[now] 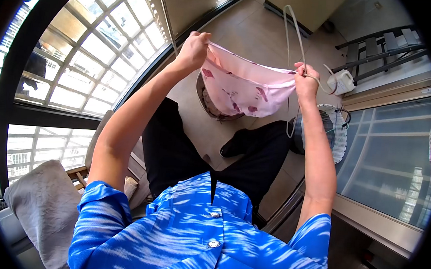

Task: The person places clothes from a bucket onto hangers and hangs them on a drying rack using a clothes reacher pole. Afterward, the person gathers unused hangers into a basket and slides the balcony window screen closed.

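The pink cloth hides part of the round basin behind it, and the basin's contents are too unclear to identify. The left hand and right hand cover the gripped ends of the cloth. Glare washes out the scene beyond the window grille. The bottom edge cuts off the blue shirt.
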Demonstrator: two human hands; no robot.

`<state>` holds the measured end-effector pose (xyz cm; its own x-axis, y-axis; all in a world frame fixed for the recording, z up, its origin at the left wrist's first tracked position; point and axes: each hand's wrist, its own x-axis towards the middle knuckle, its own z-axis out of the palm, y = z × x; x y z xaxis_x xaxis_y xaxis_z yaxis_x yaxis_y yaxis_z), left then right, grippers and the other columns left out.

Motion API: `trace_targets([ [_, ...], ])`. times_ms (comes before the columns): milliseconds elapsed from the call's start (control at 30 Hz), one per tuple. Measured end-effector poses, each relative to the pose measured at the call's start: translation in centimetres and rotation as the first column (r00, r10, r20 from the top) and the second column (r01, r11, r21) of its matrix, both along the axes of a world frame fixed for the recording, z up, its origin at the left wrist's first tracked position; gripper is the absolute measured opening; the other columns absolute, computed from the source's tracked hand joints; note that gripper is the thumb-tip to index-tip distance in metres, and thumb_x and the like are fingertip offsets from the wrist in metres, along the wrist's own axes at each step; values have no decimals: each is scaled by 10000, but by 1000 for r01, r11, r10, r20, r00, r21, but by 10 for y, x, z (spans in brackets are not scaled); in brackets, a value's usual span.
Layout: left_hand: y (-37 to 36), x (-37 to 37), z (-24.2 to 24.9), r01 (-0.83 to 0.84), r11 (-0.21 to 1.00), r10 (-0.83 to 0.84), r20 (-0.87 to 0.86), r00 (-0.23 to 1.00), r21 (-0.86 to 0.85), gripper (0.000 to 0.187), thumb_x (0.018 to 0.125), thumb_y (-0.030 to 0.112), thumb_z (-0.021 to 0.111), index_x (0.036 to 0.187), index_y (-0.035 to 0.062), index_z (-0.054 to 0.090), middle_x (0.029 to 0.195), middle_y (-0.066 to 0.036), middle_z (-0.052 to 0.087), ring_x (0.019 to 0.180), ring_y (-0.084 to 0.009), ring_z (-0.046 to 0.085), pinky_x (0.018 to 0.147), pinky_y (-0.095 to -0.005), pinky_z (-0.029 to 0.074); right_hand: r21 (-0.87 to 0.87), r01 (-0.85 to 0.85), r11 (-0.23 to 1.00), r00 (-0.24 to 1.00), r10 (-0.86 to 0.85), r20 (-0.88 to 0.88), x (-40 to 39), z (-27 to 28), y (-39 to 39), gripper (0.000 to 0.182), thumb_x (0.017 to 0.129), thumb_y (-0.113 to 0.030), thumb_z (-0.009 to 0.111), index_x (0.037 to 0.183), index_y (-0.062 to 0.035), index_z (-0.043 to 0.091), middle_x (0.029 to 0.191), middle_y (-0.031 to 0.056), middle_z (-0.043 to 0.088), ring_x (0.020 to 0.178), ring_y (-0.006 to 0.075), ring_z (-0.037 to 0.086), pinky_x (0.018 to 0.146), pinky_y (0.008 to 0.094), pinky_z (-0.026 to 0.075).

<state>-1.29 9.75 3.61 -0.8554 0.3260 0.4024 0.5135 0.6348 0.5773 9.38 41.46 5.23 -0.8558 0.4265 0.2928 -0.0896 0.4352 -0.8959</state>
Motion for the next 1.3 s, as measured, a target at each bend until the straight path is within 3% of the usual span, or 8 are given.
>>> trace_targets([
  [200, 8, 18, 66, 74, 933, 39, 303, 952, -351, 245, 753, -44, 421, 871, -63, 634, 805, -227, 632, 735, -326, 639, 692, -387, 522, -21, -288, 957, 958, 288, -3, 10, -7, -16, 162, 622, 112, 480, 554, -17, 409, 873, 114, 583, 676, 156, 579, 629, 266, 472],
  [300, 15, 19, 80, -152, 928, -138, 691, 710, 342, 272, 738, -37, 376, 914, -63, 582, 740, -129, 608, 655, -233, 642, 558, -366, 559, -47, -349, 936, 937, 349, 2, 15, -8, -32, 245, 668, 42, 606, 544, -21, 405, 898, 113, 568, 683, 141, 570, 647, 267, 485],
  [467, 29, 37, 118, -94, 787, -402, 623, 671, 610, 238, 743, -20, 424, 914, -59, 586, 740, -104, 594, 624, -187, 598, 562, -313, 518, -375, -201, 905, 969, 239, 58, 23, 10, -56, 496, 869, -346, 605, 521, -65, 390, 586, -10, 446, 504, 53, 410, 440, 210, 318],
  [567, 37, 45, 125, -142, 777, -349, 608, 713, 613, 161, 728, 6, 443, 813, -10, 579, 637, -34, 479, 521, -97, 432, 432, -264, 328, -444, -197, 874, 979, 157, -127, 29, 36, -76, 498, 926, -393, 484, 541, -96, 374, 504, -44, 347, 444, 36, 294, 397, 218, 193],
  [900, 31, 67, 167, 60, 844, -380, 515, 769, 533, 153, 701, -76, 447, 810, -51, 550, 869, -78, 539, 748, -165, 535, 616, -257, 454, -650, -574, 498, 805, 197, -560, 47, 127, -105, 540, 964, -441, 303, 548, -98, 281, 488, -31, 205, 426, 84, 120, 420, 270, 116],
  [1033, 39, 73, 176, -131, 644, -474, 527, 705, 754, 81, 728, 13, 462, 750, 3, 539, 704, -57, 522, 627, -138, 500, 529, -253, 406, -587, -635, 503, 733, 154, -662, 41, 120, -121, 554, 967, -398, 356, 524, -70, 303, 471, -18, 265, 422, 78, 184, 414, 253, 149],
  [1133, 32, 64, 182, 256, 798, -354, 80, 932, 546, 95, 726, 8, 476, 781, -11, 550, 729, -87, 556, 664, -162, 544, 547, -271, 443, -646, -544, 535, 810, 136, -570, 40, 105, -136, 557, 966, -390, 372, 517, -68, 294, 465, -11, 278, 413, 81, 215, 419, 259, 171],
  [1300, 11, 53, 199, -158, 445, -551, 408, 728, 881, 133, 732, 3, 483, 836, -40, 555, 759, -129, 574, 701, -228, 585, 615, -337, 494, -524, -405, 749, 899, 223, -376, 33, 51, -134, 544, 942, -383, 445, 506, -84, 318, 469, -26, 298, 424, 73, 272, 416, 247, 187],
])
